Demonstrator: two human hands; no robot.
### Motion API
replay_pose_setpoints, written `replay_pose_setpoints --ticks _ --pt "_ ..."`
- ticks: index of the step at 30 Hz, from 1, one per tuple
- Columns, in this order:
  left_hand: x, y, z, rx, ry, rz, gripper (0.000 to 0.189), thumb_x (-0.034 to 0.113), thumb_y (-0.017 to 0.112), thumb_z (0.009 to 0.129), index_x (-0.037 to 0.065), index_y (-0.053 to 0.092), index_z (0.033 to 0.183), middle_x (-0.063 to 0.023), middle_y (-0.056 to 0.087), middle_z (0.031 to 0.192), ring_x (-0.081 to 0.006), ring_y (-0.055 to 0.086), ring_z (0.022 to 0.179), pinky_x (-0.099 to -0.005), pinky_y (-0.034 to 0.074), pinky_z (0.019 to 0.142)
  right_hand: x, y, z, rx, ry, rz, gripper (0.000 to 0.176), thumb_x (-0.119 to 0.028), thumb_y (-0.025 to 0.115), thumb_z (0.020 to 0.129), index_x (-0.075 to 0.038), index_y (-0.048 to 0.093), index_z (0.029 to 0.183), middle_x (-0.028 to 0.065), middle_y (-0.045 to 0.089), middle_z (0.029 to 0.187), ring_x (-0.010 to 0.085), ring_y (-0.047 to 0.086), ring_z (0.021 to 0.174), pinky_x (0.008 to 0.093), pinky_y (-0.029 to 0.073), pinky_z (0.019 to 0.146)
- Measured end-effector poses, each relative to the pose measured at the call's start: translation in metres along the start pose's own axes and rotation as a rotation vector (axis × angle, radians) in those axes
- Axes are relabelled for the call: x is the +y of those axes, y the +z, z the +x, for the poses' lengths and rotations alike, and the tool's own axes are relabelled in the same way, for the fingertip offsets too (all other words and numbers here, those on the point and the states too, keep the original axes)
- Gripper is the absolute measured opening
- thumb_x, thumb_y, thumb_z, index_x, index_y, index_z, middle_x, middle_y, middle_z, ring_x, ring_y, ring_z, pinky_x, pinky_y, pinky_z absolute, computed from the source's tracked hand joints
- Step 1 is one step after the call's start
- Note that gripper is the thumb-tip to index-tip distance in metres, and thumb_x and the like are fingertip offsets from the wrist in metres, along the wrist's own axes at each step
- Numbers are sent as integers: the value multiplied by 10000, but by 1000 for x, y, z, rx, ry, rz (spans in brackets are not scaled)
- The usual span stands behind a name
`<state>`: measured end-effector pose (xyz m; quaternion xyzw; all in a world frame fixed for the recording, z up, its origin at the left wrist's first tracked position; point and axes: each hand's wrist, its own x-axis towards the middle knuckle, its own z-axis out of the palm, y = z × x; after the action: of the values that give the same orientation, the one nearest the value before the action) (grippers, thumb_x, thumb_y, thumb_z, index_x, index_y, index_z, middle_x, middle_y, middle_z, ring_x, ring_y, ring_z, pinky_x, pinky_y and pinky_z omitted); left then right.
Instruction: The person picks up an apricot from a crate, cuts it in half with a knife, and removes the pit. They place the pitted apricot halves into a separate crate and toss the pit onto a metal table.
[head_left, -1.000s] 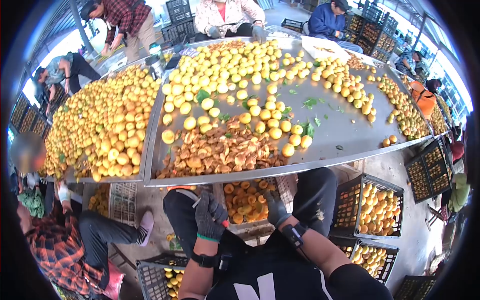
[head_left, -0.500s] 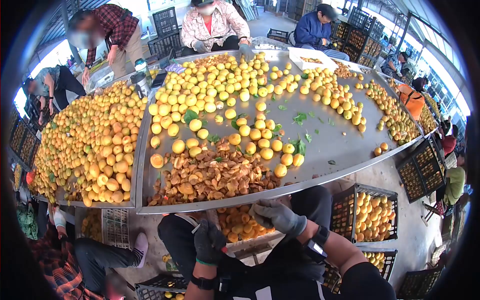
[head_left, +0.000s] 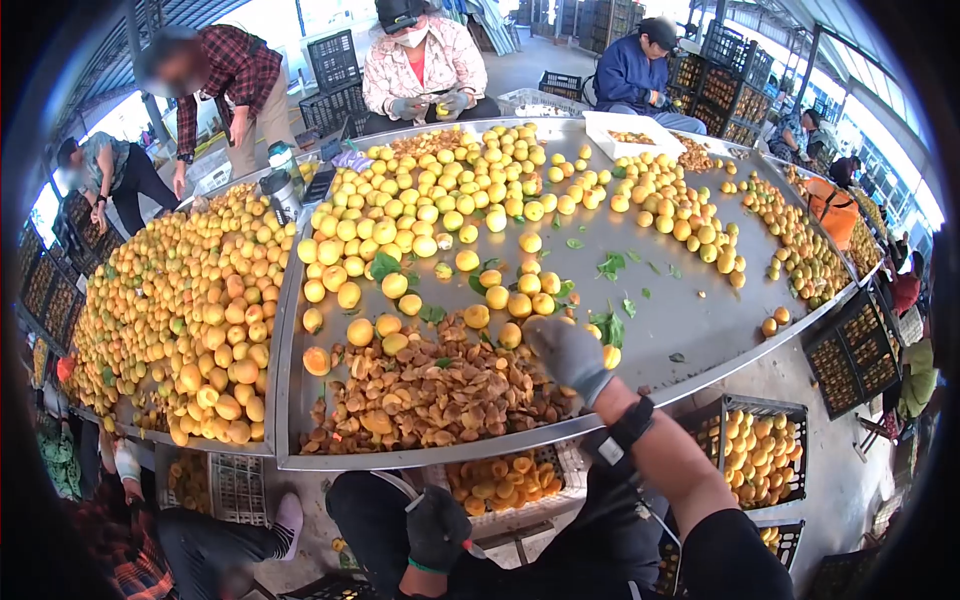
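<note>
My right hand point(head_left: 568, 355), in a grey glove, reaches over the table's near edge with its back up, among yellow apricots point(head_left: 522, 304). Its fingers curve down out of sight, so I cannot tell what they grip. My left hand point(head_left: 437, 525), in a dark glove, is closed low over my lap around a small knife point(head_left: 470, 547); a red part and a pale tip stick out below the fist. Left of my right hand lies a heap of brownish cut apricot pieces point(head_left: 430, 395). Beneath the edge, a basket point(head_left: 570, 470) holds cut orange apricots point(head_left: 505, 485).
The metal table point(head_left: 680, 310) carries scattered leaves point(head_left: 611, 265) and a large apricot pile point(head_left: 400, 215). Another heap point(head_left: 190, 310) fills the left table. A black crate point(head_left: 795, 480) of apricots stands at my right. Several people work around; one person opposite point(head_left: 425, 70) handles fruit.
My right hand has moved from my lap up and forward onto the table's apricots. My left hand stays low, still gripping the knife. The person opposite has drawn their hands back from the pile.
</note>
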<state>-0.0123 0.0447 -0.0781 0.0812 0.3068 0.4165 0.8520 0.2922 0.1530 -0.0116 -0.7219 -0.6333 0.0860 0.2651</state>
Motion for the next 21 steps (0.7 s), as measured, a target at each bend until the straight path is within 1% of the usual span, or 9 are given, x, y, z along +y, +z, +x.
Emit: replay_pose_setpoints --ticks 2,4,8,10,11,13,16,17,21 --pt "-4 -7 3 -6 -11 35 250 325 472 947 132 548 809 3 391 520 -127 347 375 -271 295 382 29 -1 27 156 -7 134 208 -211 546 845 -178 622 1036 159 628 852 376 607 789 451 486 682" --pt "-5 -11 8 5 -65 110 251 325 471 945 120 543 820 1 407 541 -131 368 391 -281 319 390 43 -6 54 134 31 16 209 -169 560 819 -178 631 1015 140 634 865 370 602 815 450 481 705" --pt "-9 -2 12 40 -85 124 207 294 502 934 101 558 885 -13 478 576 -135 441 432 -278 361 412 46 20 91 -59 -117 -57 271 -166 616 798 -138 625 1067 130 611 1011 330 597 911 410 479 763" --pt "-11 22 8 283 -3 398 192 237 474 965 103 525 837 5 418 545 -84 391 416 -223 290 374 30 46 102 -100 -308 52 373 -228 618 801 -161 591 1167 110 583 1116 316 590 943 396 480 783" --pt "-12 26 9 293 0 398 192 237 474 965 103 525 837 5 418 545 -84 391 416 -223 290 374 21 58 106 -104 -311 60 373 -228 618 801 -161 591 1167 110 583 1116 316 590 943 396 480 783" --pt "-12 32 10 356 11 453 211 222 476 963 111 472 783 2 411 526 -94 397 394 -229 276 350 5 76 109 -278 -382 -257 436 -264 615 807 -189 557 1233 126 547 1158 315 597 935 385 484 784" --pt "-8 32 10 347 4 481 197 208 479 959 101 472 795 -1 397 510 -98 388 377 -228 270 339 -5 95 98 -366 -198 -331 420 -287 604 815 -209 569 1226 145 550 1106 306 600 928 376 485 791" --pt "-7 30 9 363 -16 461 203 208 479 959 90 470 794 -1 390 499 -98 384 367 -228 269 338 -3 97 93 -319 -226 -365 353 -230 573 810 -142 562 1152 149 530 1074 284 606 898 406 476 720" --pt "-3 27 9 298 -24 492 181 187 487 950 82 485 802 -6 421 502 -99 399 365 -225 280 336 22 83 93 -86 -407 -328 271 -222 554 823 -154 607 1081 125 570 1027 290 614 836 431 473 698"
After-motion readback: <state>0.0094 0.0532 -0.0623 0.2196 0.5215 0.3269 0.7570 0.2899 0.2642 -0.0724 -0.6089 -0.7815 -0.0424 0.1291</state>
